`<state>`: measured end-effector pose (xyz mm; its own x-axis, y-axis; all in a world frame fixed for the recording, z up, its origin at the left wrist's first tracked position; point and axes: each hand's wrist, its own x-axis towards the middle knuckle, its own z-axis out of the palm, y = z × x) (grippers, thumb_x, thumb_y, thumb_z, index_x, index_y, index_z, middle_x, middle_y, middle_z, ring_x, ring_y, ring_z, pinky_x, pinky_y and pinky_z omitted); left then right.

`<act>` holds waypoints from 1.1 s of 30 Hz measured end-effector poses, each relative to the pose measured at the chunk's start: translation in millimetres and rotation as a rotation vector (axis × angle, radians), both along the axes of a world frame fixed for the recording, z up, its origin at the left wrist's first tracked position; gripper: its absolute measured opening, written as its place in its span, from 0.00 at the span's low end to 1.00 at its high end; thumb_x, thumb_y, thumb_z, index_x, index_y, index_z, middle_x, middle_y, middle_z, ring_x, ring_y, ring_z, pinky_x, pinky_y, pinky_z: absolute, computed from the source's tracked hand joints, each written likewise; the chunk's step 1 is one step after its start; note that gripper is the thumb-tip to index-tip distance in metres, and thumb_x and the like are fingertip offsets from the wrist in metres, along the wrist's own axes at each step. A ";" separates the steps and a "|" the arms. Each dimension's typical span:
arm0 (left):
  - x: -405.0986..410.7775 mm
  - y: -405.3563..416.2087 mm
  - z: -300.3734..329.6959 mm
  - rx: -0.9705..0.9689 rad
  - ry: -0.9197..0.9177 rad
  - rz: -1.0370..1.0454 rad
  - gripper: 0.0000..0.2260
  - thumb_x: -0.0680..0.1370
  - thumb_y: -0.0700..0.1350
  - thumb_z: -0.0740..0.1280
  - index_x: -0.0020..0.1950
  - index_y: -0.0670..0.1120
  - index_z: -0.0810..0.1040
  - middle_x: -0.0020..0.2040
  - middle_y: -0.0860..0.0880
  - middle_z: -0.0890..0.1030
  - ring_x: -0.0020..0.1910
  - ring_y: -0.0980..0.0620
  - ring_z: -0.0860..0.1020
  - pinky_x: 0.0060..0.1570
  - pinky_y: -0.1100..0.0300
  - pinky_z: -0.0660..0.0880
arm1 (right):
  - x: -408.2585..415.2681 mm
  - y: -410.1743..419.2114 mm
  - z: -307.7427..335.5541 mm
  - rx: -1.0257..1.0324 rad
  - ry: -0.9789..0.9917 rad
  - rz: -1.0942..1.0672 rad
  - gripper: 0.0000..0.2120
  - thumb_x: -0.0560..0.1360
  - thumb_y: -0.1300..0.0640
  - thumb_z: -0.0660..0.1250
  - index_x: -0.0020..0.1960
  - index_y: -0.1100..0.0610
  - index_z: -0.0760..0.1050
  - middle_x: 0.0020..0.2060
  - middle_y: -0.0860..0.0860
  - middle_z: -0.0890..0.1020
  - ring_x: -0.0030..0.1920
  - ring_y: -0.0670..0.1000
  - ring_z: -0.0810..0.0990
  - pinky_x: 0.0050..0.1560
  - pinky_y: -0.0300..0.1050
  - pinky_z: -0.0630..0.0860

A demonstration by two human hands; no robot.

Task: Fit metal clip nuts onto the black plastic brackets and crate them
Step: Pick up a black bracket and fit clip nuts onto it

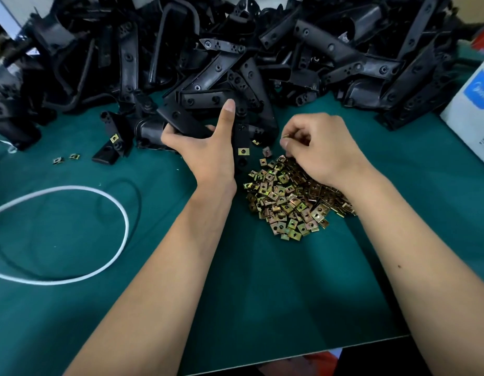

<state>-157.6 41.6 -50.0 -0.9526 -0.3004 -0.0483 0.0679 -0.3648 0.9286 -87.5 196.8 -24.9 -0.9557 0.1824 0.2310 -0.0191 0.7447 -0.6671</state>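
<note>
- Green felt-covered surface: carries all items listed; a crate is not seen in the view.
- Heap of black moulded plastic brackets: piled across the far side of the surface.
- Black plastic bracket in work: gripped by the left hand, fingers curled under the body, thumb extended along the downward strip; one brass-coloured clip nut already fitted on that strip, whose long axis runs toward the viewer.
- Pile of loose brass-coloured metal clip nuts: lies just right of the strip's free end, under the right hand.
- Single metal clip nut: pinched at the right fingertips, just right of the strip; a short leftward move is judged sufficient.
</note>
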 end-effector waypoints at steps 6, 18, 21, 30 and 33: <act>4.2 0.0 3.8 -0.022 -0.017 -0.027 0.35 0.71 0.47 0.82 0.68 0.47 0.62 0.65 0.37 0.76 0.46 0.51 0.78 0.53 0.50 0.83 | 2.0 -8.7 -4.5 -0.441 0.055 0.088 0.08 0.76 0.64 0.74 0.54 0.56 0.85 0.34 0.49 0.83 0.29 0.49 0.80 0.31 0.40 0.76; 9.7 1.3 4.9 -0.045 -0.021 -0.066 0.36 0.70 0.47 0.82 0.68 0.48 0.62 0.63 0.38 0.78 0.51 0.47 0.81 0.55 0.50 0.83 | -1.2 -33.7 -8.9 -0.908 0.122 0.126 0.04 0.78 0.67 0.72 0.50 0.62 0.84 0.39 0.55 0.85 0.39 0.53 0.86 0.38 0.43 0.84; 9.4 1.2 3.9 -0.038 -0.013 -0.079 0.36 0.70 0.47 0.82 0.68 0.48 0.62 0.64 0.36 0.78 0.57 0.37 0.81 0.56 0.45 0.82 | -1.5 -33.4 -10.3 -0.917 0.122 0.105 0.04 0.79 0.67 0.71 0.47 0.62 0.85 0.38 0.54 0.85 0.40 0.52 0.85 0.38 0.44 0.84; 7.9 1.8 0.8 -0.046 0.018 -0.070 0.37 0.70 0.46 0.83 0.69 0.47 0.62 0.65 0.37 0.77 0.47 0.52 0.78 0.54 0.54 0.83 | -4.2 -31.8 -12.7 -1.011 0.136 0.042 0.03 0.77 0.67 0.72 0.47 0.62 0.84 0.36 0.54 0.85 0.35 0.50 0.84 0.38 0.40 0.82; 7.8 1.8 1.5 -0.030 0.012 -0.073 0.37 0.70 0.45 0.83 0.69 0.47 0.62 0.66 0.36 0.77 0.48 0.51 0.79 0.55 0.49 0.83 | -5.3 -29.4 -13.2 -1.037 0.110 0.055 0.07 0.77 0.70 0.70 0.48 0.62 0.85 0.38 0.54 0.85 0.38 0.50 0.85 0.43 0.41 0.83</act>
<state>-149.8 43.4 -48.5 -0.9725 -0.2311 -0.0291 0.0531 -0.3415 0.9384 -92.8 167.4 -38.1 -0.9519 0.2976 0.0723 -0.1352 -0.1965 -0.9711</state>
